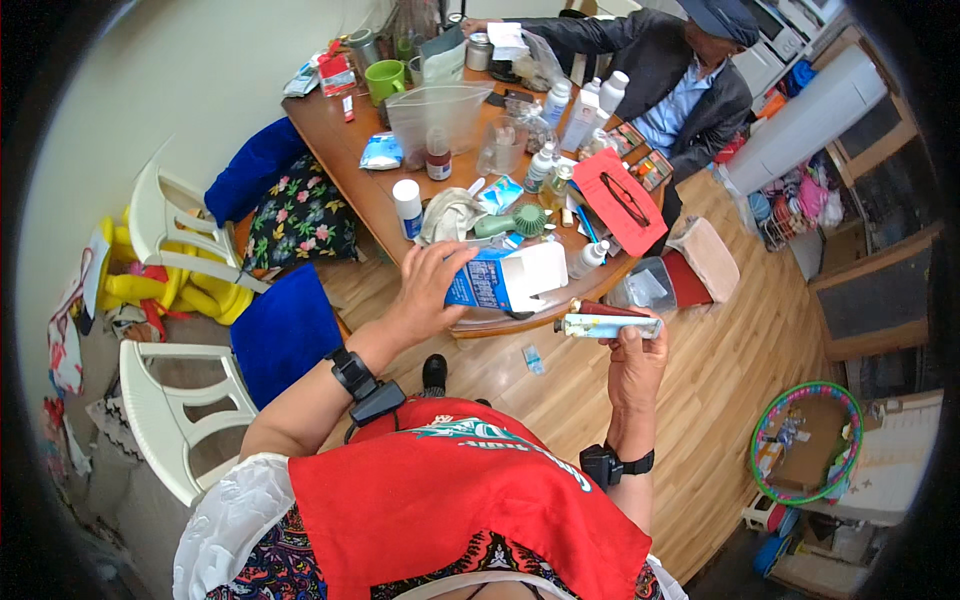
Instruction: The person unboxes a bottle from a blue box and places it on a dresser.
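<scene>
My left hand [428, 290] grips a blue and white cardboard carton [488, 280] at the table's near edge, its white flap standing open. To its right my right hand [636, 350] holds two tubes, a dark red one [594, 308] and a pale blue one [588, 327], above the floor just past the wooden table [350, 170]. Beyond the carton lie a green hand fan [530, 220], a crumpled cloth [447, 213] and a white spray can [407, 206]. A white bottle [588, 259] stands just right of the carton, near a red sheet [635, 235] with dark glasses on it.
Bottles, bags and a green mug [385, 80] crowd the table. Another person [680, 110] sits at its far right. Blue cushions [283, 335] and white plastic chairs [160, 410] are at the left. A hoop [858, 420] and boxes lie on the wooden floor [730, 350] at the right.
</scene>
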`<act>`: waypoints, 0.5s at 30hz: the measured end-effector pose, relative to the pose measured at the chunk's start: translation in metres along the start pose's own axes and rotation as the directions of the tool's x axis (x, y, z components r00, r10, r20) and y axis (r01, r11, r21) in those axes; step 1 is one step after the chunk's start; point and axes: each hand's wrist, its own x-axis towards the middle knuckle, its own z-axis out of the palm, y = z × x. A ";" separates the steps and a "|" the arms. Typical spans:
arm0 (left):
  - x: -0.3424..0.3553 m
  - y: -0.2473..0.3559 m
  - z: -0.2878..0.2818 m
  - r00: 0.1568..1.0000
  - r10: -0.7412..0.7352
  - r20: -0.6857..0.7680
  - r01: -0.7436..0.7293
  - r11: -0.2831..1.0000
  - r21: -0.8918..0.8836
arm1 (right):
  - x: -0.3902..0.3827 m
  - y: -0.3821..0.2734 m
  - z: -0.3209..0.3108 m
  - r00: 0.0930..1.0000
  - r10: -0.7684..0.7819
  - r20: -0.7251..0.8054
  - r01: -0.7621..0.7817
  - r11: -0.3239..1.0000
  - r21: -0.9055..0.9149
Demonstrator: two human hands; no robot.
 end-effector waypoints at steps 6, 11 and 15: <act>-0.026 0.003 -0.007 0.994 -0.086 0.069 0.087 0.996 -0.011 | 0.001 0.013 0.019 0.999 0.022 0.042 -0.022 1.000 -0.012; -0.045 0.000 -0.015 0.998 -0.064 0.010 0.064 0.998 0.001 | -0.007 0.021 0.048 0.999 0.001 0.037 0.005 0.989 -0.147; -0.064 0.001 -0.019 0.990 -0.134 0.032 0.135 0.991 -0.014 | -0.008 0.031 0.060 0.818 -0.470 0.333 0.574 0.625 -0.529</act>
